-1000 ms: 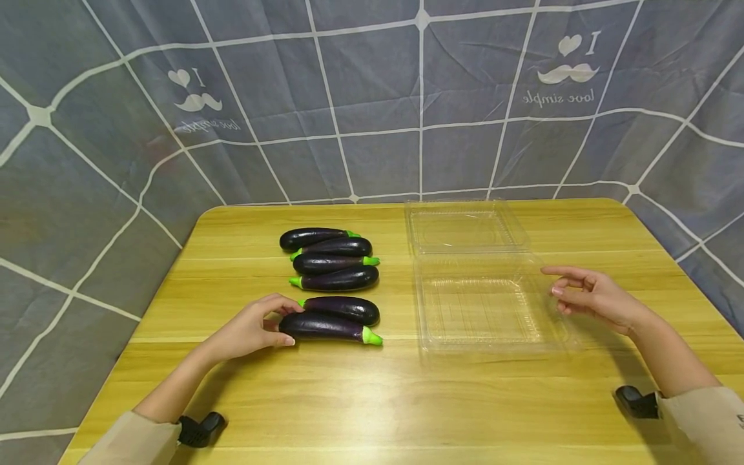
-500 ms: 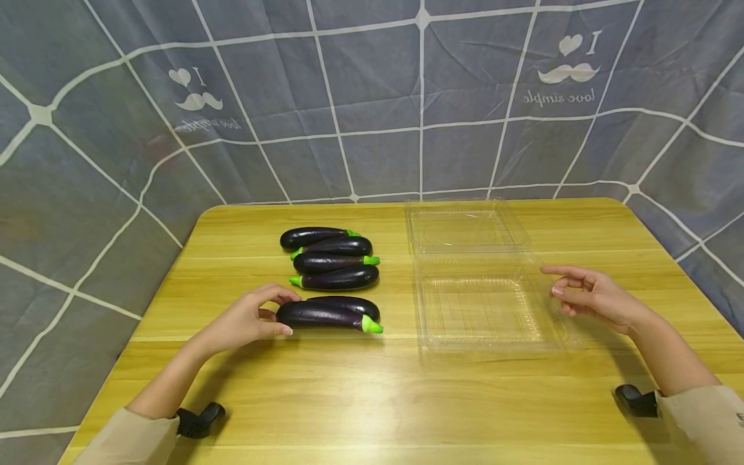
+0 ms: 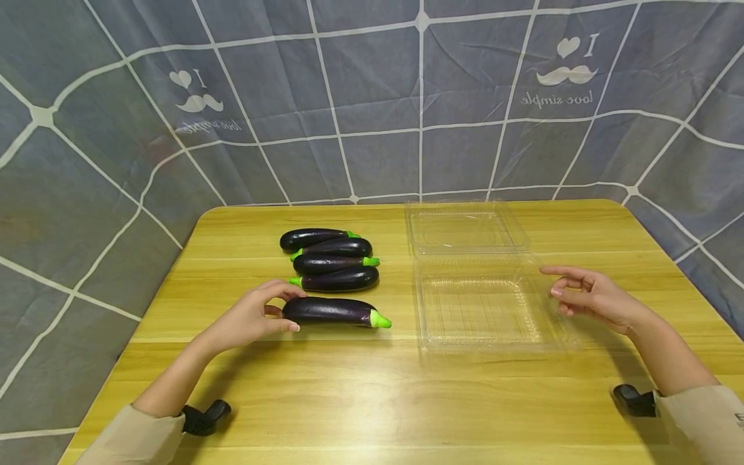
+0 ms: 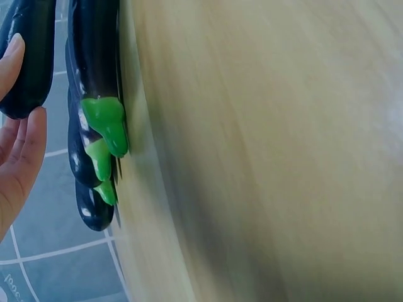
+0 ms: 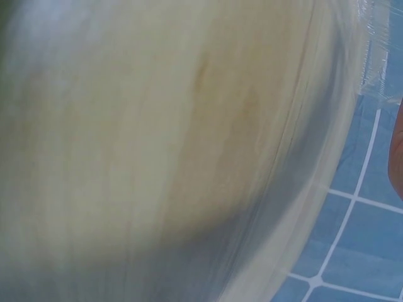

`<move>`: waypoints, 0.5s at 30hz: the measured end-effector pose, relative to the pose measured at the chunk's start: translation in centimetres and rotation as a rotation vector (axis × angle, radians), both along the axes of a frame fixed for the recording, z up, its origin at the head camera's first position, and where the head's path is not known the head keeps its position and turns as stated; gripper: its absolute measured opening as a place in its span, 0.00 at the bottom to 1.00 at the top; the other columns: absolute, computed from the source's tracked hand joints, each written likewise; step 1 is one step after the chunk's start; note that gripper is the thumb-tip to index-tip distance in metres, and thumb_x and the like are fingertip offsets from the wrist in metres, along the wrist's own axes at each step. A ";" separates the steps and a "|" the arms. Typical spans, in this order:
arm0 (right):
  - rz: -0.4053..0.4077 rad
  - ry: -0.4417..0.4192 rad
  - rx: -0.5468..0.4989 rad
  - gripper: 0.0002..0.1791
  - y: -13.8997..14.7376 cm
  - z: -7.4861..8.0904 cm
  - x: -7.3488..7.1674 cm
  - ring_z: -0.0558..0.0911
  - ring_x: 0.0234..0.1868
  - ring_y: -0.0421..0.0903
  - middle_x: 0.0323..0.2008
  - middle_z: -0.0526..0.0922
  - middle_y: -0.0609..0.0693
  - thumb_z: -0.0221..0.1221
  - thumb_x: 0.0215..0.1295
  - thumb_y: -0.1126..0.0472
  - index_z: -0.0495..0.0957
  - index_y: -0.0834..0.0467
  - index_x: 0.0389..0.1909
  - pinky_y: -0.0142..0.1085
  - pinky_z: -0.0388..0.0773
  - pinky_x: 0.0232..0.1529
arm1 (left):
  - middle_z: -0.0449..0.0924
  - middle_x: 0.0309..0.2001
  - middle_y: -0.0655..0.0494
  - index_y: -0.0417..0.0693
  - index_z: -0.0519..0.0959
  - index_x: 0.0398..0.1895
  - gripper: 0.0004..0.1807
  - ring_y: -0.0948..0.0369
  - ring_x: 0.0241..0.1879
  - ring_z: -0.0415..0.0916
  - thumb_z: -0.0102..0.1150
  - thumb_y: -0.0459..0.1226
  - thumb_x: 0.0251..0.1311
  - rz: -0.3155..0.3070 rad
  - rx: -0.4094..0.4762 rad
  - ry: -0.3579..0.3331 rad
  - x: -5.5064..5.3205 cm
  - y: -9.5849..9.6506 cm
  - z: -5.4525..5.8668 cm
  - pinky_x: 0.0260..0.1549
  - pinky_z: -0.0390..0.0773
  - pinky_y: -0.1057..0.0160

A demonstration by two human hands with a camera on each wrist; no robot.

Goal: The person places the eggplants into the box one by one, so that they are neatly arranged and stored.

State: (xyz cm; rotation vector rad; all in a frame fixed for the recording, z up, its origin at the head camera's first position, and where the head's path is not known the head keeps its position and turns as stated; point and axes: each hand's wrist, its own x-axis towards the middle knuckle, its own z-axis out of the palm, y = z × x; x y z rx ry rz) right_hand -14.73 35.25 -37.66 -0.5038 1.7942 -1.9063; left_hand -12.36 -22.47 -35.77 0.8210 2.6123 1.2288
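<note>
My left hand (image 3: 252, 318) grips the rounded end of a dark purple eggplant (image 3: 331, 311), thumb on the near side and fingers on the far side. Its green stem points right. In the left wrist view this eggplant (image 4: 30, 56) is held apart from the others, above the tabletop. The eggplant that lay behind it is hidden in the head view. Several more eggplants (image 3: 343, 279) lie in a column farther back, stems facing alternate ways. My right hand (image 3: 601, 300) hovers by the right rim of a clear plastic clamshell box (image 3: 420, 310), index finger extended, holding nothing.
The box's lid (image 3: 465, 250) lies folded back behind its base, toward the table's far edge. Everything stands on a wooden table (image 3: 372, 400). A grey curtain (image 3: 372, 97) with white lines hangs behind and at both sides.
My left hand has moved the gripped eggplant away from me and slightly right, so it now covers the one behind. The right hand and the box stay where they were.
</note>
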 end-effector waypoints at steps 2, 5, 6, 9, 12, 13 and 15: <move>0.002 -0.001 -0.001 0.25 0.0 0.0 0.0 0.79 0.29 0.41 0.36 0.81 0.50 0.45 0.68 0.76 0.72 0.49 0.59 0.30 0.79 0.30 | 0.73 0.50 0.52 0.46 0.75 0.51 0.24 0.54 0.49 0.70 0.69 0.36 0.49 0.004 -0.006 0.007 0.0 0.2 0.1 0.43 0.78 0.59; 0.007 0.001 -0.001 0.26 0.1 -0.1 0.0 0.79 0.29 0.41 0.37 0.80 0.49 0.44 0.68 0.76 0.71 0.49 0.59 0.30 0.79 0.30 | 0.73 0.51 0.52 0.46 0.75 0.51 0.24 0.54 0.49 0.70 0.69 0.36 0.49 0.005 -0.008 0.014 -0.2 0.5 0.2 0.43 0.78 0.60; 0.008 0.003 -0.001 0.26 0.1 -0.1 0.0 0.79 0.29 0.41 0.37 0.80 0.49 0.44 0.68 0.76 0.71 0.49 0.60 0.31 0.79 0.30 | 0.73 0.51 0.52 0.46 0.75 0.51 0.24 0.54 0.49 0.70 0.69 0.36 0.49 0.005 -0.007 0.017 -0.2 0.6 0.2 0.43 0.78 0.60; 0.012 0.008 0.001 0.26 0.1 -0.1 0.0 0.79 0.29 0.41 0.37 0.80 0.50 0.44 0.68 0.76 0.70 0.49 0.60 0.31 0.79 0.30 | 0.73 0.51 0.53 0.47 0.75 0.51 0.24 0.54 0.49 0.70 0.69 0.36 0.49 0.004 -0.007 0.020 -0.3 0.9 0.2 0.43 0.78 0.60; 0.017 0.012 -0.002 0.26 0.1 -0.1 0.0 0.79 0.29 0.41 0.38 0.80 0.50 0.44 0.68 0.77 0.69 0.50 0.61 0.31 0.79 0.29 | 0.73 0.51 0.54 0.48 0.75 0.52 0.24 0.54 0.49 0.70 0.69 0.37 0.49 0.001 -0.006 0.018 -0.4 1.2 0.3 0.44 0.78 0.58; 0.018 0.013 -0.003 0.27 0.1 -0.1 0.0 0.79 0.29 0.41 0.38 0.80 0.50 0.44 0.68 0.77 0.69 0.51 0.61 0.31 0.79 0.30 | 0.73 0.51 0.54 0.49 0.75 0.52 0.24 0.55 0.49 0.70 0.69 0.37 0.49 0.001 -0.004 0.015 -0.4 1.3 0.4 0.43 0.78 0.58; 0.021 0.014 -0.008 0.27 0.1 -0.1 -0.1 0.79 0.29 0.41 0.38 0.80 0.50 0.43 0.68 0.77 0.67 0.51 0.62 0.31 0.79 0.30 | 0.73 0.51 0.55 0.49 0.75 0.52 0.24 0.55 0.49 0.69 0.69 0.37 0.49 0.001 -0.002 0.009 -0.5 1.5 0.4 0.44 0.78 0.58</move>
